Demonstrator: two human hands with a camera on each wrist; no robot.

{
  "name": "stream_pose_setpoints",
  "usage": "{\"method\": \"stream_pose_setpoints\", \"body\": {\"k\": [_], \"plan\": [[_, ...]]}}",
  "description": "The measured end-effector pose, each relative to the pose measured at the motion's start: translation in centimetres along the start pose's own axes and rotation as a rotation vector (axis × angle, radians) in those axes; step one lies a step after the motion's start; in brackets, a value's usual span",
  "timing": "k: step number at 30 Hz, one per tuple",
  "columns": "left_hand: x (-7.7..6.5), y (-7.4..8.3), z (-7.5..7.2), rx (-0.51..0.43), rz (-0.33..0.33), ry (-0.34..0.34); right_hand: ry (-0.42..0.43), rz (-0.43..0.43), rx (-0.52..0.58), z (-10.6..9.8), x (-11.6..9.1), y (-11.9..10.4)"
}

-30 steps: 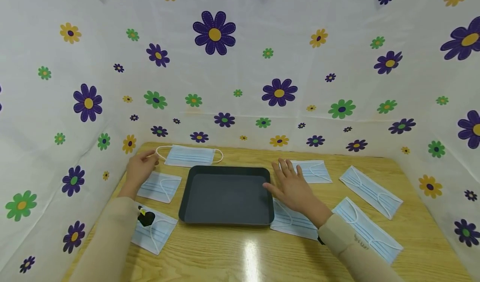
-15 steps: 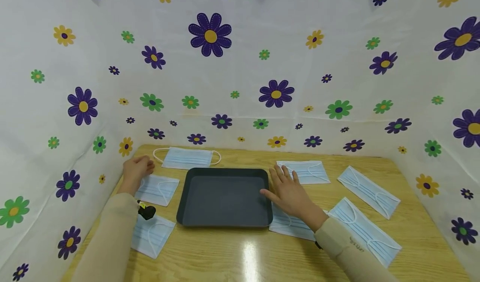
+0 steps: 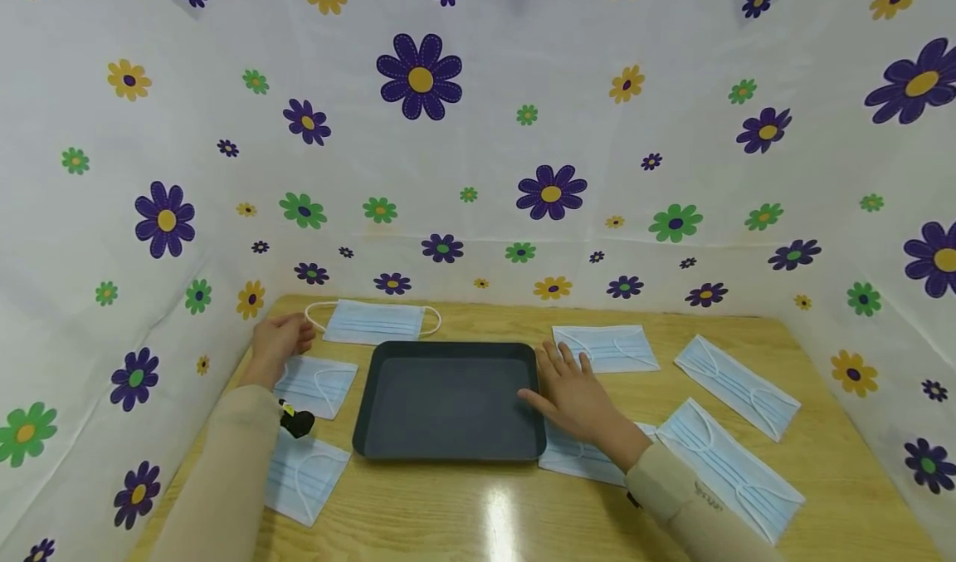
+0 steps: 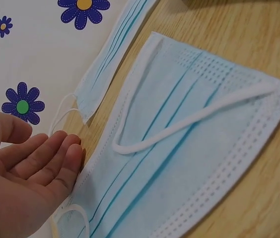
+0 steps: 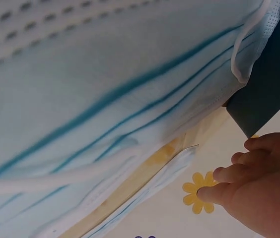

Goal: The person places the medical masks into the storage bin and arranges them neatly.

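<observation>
In the head view my left hand (image 3: 278, 344) hovers at the left table edge, fingers loosely curled, beside the left ear loop of a blue face mask (image 3: 373, 321). Its palm is seen holding nothing in the left wrist view, close to another mask (image 4: 179, 134) with its loops lying over it. My right hand (image 3: 578, 396) spreads its fingers near the right rim of a dark rectangular tray (image 3: 451, 404). Below that hand lies a partly covered mask (image 3: 582, 460). The right wrist view shows the right hand (image 5: 264, 183) with nothing in it, below a mask (image 5: 105, 64).
More masks lie flat around the tray: one (image 3: 317, 386) and another (image 3: 302, 481) at left, one (image 3: 612, 349) at back right, two slanted ones (image 3: 738, 386) farther right. The wooden table (image 3: 418, 512) is enclosed by white flower-printed cloth (image 3: 478, 147).
My left hand shifts slightly beside the mask's ear loop. My right hand stays almost in place by the tray. The head view tilts a little; the masks stay put.
</observation>
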State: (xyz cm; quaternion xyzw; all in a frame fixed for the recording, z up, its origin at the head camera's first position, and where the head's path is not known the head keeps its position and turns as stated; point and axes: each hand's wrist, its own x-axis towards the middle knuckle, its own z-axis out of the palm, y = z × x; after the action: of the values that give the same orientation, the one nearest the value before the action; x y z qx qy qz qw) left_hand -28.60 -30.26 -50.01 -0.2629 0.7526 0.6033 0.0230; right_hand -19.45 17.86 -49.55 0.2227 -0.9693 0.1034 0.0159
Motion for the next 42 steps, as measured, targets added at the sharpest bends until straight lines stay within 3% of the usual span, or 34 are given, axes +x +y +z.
{"method": "stream_pose_setpoints", "body": {"k": [10, 13, 18, 24, 31, 34, 42], "plan": [[-0.1, 0.0, 0.6, 0.067, 0.097, -0.027, -0.013, 0.009, 0.028, 0.4, -0.1, 0.1], [-0.3, 0.4, 1.0, 0.017, 0.142, -0.028, -0.022, 0.015, 0.034, 0.4, -0.1, 0.2], [-0.2, 0.7, 1.7, -0.026, 0.137, -0.062, -0.024, 0.023, 0.044, 0.3, -0.1, 0.2], [0.4, 0.2, 2.3, 0.083, 0.142, -0.032, -0.025, 0.023, 0.038, 0.3, -0.1, 0.2], [0.4, -0.5, 2.3, 0.365, 0.216, 0.13, -0.037, 0.025, 0.042, 0.3, -0.3, 0.1], [0.4, -0.5, 2.3, 0.45, 0.246, 0.12, -0.038, 0.027, 0.046, 0.2, -0.4, 0.1], [0.5, -0.1, 2.6, 0.527, 0.203, 0.052, -0.036, 0.03, 0.061, 0.3, -0.3, 0.1]]}}
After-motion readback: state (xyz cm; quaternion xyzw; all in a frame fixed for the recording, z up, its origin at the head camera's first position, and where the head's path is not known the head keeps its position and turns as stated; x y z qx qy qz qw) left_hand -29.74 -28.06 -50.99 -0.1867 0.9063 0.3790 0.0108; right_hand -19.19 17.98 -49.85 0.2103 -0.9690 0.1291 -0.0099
